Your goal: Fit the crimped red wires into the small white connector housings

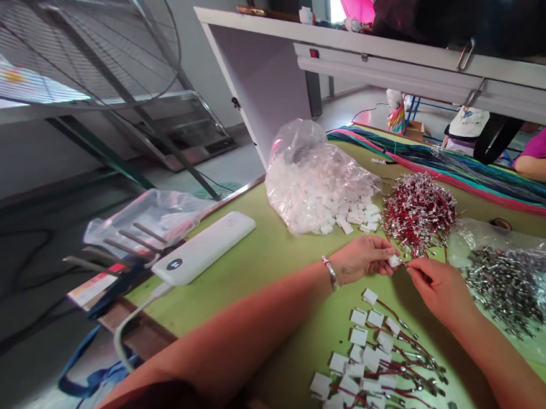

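Just in front of a red wire pile [418,212], the left hand [365,258] pinches a white connector [394,261]; the right hand [442,287] grasps a thin lead [403,264] beside it. Left of the pile sits a clear bag [296,137]; nearer than the pile, wired connectors [370,358] lie on the bench [231,273].

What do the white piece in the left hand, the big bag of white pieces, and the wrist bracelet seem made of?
White piece: probably hard plastic, opaque; it looks rigid, though small here.
Big bag: thin, glossy plastic film, see-through with creases and highlights.
Bracelet: likely polished silver-toned metal, given its bright reflections.
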Demonstrator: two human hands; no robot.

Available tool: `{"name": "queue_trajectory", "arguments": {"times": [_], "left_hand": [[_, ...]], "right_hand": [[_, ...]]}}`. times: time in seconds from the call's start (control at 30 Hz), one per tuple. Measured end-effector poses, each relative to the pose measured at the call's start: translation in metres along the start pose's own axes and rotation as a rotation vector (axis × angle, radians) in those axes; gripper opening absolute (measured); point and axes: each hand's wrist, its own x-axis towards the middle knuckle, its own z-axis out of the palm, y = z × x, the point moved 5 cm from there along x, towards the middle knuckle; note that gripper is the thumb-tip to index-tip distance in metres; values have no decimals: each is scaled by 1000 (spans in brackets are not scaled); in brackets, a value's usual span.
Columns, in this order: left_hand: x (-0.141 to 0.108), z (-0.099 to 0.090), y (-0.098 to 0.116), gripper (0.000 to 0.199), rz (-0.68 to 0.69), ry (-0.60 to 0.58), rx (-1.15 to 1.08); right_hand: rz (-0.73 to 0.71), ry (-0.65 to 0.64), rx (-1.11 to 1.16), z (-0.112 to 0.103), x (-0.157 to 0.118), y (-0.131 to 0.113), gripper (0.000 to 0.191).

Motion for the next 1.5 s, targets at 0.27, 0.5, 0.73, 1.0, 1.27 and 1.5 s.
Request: {"name": "queue_trajectory", "arguments": {"times": [0.27,0.5,0.73,1.0,1.27,1.5], "left_hand": [[0,-1,0,27,-11,-4,4],[-2,0,4,33,42,-19,219],[-2,7,-2,32,31,-27,304],[-1,9,-4,29,31,-57,251],[0,5,-11,36,-54,-130,225],[-3,14,1,36,51,-140,315]], "right_hand": [[-9,-2,9,1,-1,-4,23],[-28,-59,-235,6,-4,-4,23],[74,-85,-337,14,-4,-3,19],[60,-107,40,10,0,-1,23],[-81,-197,99,13,-1,-4,27],[165,-239,307,7,3,7,21]]}}
